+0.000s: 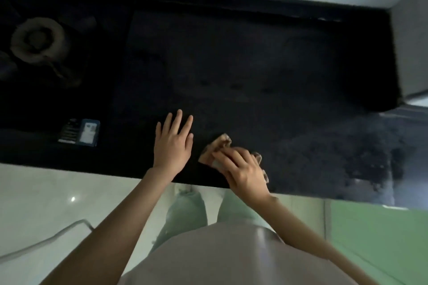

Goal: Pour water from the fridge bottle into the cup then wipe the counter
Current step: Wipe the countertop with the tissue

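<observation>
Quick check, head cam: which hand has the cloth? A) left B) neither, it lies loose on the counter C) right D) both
C: the right hand presses the crumpled cloth onto the dark counter, while the left hand is spread open beside it, apart from the cloth.

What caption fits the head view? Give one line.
Right hand wipes the dark counter with a cloth; left hand open.
</observation>
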A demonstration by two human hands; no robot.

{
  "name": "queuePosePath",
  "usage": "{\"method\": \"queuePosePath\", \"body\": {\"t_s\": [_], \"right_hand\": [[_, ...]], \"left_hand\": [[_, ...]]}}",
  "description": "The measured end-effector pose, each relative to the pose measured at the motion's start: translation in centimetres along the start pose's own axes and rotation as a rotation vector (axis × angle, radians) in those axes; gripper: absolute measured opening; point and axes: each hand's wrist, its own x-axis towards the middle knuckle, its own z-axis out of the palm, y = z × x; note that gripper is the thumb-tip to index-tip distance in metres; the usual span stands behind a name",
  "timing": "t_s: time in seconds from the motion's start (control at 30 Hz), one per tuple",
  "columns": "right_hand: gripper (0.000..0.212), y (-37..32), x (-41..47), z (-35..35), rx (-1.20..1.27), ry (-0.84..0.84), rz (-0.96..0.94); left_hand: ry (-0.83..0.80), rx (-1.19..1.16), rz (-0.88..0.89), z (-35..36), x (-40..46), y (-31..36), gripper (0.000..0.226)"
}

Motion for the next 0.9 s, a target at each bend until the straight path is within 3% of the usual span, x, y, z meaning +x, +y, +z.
{"method": "queuePosePath", "body": {"t_s": [0.13, 0.3, 0.4, 0.7, 0.8, 0.9], "right_hand": [[0.038, 1.3, 1.4, -0.4, -0.089, 0.005, 0.083], [0.044, 7.0, 7.3, -2.3, -0.131, 0.118, 0.468], [0.046, 6.3, 7.4, -2.1, -0.147, 0.122, 0.558], [0.034, -7.4, -2.5, 3.8, -0.093, 0.199, 0.369], [0.035, -7.5, -2.9, 3.7, -0.069, 0.164, 0.340], [0.039, -3.1, -1.6, 2.2, -0.109, 0.120, 0.348]], "left_hand": [[-0.009, -0.006, 0.034, 0.0, 0.1, -0.4, 0.048], [-0.026, 0.009, 0.014, -0.3, -0.3, 0.1, 0.052], [-0.058, 0.004, 0.028, -0.6, -0.5, 0.1, 0.054], [0.017, 0.056, 0.233, -1.2, -3.5, -4.8, 0.049], [0.016, 0.058, 0.203, -0.7, -5.7, -7.2, 0.046], [-0.024, 0.048, 0.197, -0.4, -7.2, -8.4, 0.053]]}}
